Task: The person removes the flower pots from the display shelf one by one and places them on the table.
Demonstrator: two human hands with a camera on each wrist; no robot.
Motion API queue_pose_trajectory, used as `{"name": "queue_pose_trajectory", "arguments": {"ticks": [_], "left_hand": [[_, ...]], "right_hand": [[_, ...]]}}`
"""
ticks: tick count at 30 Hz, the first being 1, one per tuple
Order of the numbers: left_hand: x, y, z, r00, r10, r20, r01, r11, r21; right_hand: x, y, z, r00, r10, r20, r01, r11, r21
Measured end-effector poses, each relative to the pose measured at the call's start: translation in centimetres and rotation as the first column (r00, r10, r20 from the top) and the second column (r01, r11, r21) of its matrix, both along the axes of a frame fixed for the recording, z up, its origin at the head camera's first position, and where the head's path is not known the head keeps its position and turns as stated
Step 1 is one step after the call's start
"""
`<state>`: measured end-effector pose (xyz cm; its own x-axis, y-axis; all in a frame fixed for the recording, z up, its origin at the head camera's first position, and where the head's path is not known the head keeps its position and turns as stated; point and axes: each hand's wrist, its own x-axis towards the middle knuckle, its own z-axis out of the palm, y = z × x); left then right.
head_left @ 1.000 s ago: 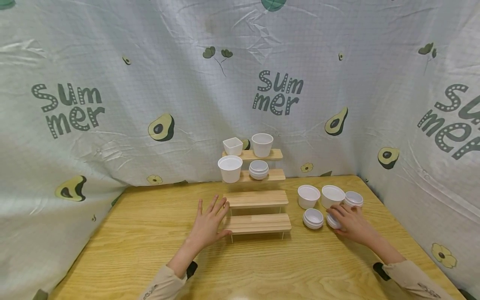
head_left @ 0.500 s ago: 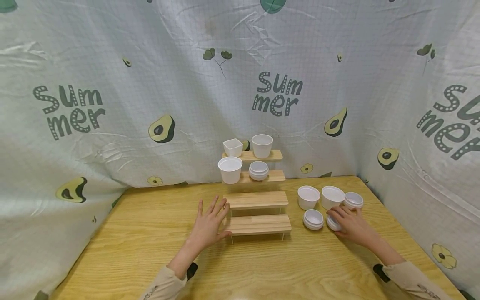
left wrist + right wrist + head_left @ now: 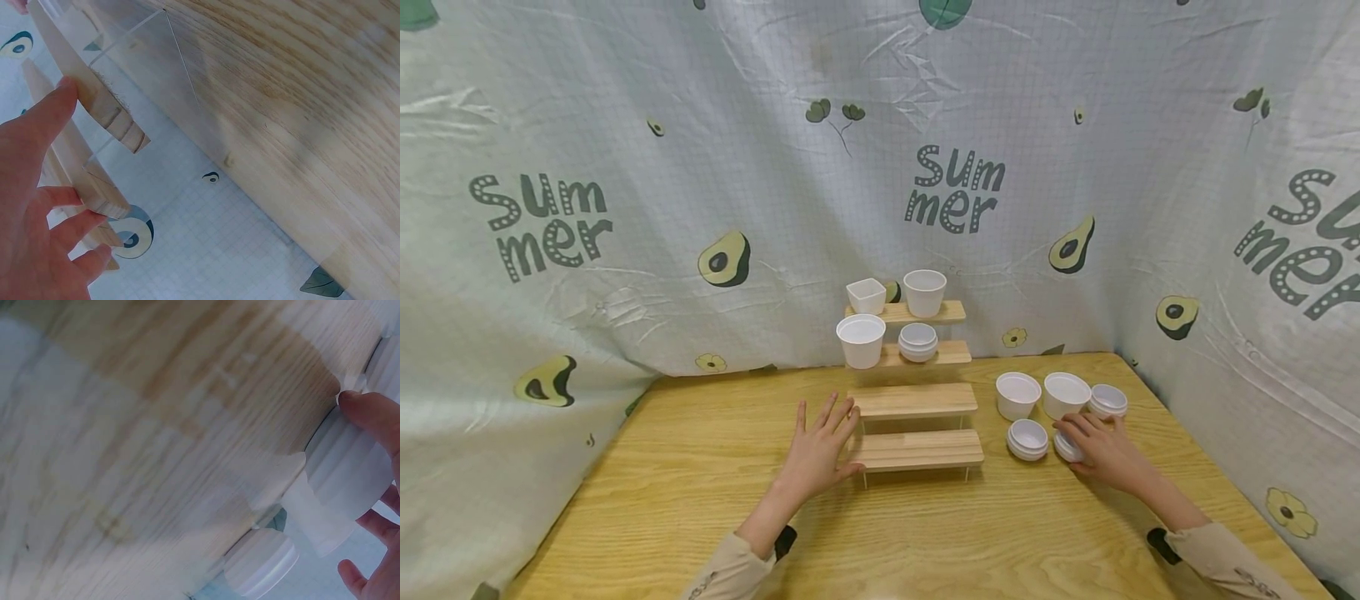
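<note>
A pale, creased sheet (image 3: pixel 760 167) printed with green avocados (image 3: pixel 724 259), yellow flowers (image 3: pixel 1014 337) and grey-green "summer" lettering (image 3: pixel 955 200) is hanging behind and beside a yellow-brown, wood-grain worktop (image 3: pixel 700 467). Light is catching the sheet's wrinkles.

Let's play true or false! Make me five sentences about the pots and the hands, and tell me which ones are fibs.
1. The right hand holds a ridged white pot. True.
2. The square white pot stands on the lowest shelf. False: it stands on the top shelf.
3. The left hand touches the wooden stepped stand. True.
4. The second shelf from the top has three pots on it. False: it has two, both round.
5. Every pot on the top shelf is square. False: one is square, and the other is a round tapered pot.
</note>
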<state>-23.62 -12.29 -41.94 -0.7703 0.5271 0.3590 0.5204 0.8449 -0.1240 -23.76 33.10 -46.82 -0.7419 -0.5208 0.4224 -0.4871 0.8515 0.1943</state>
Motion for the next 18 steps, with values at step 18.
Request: {"name": "queue_pose_trajectory", "arguments": {"ticks": [18], "left_hand": [[0.1,0.0,0.0,1.000,0.000,-0.016,0.000,1.000,0.001]], "right_hand": [[0.1,-0.6,1.7,0.999,0.052,-0.018,-0.052,0.998,-0.026]]}}
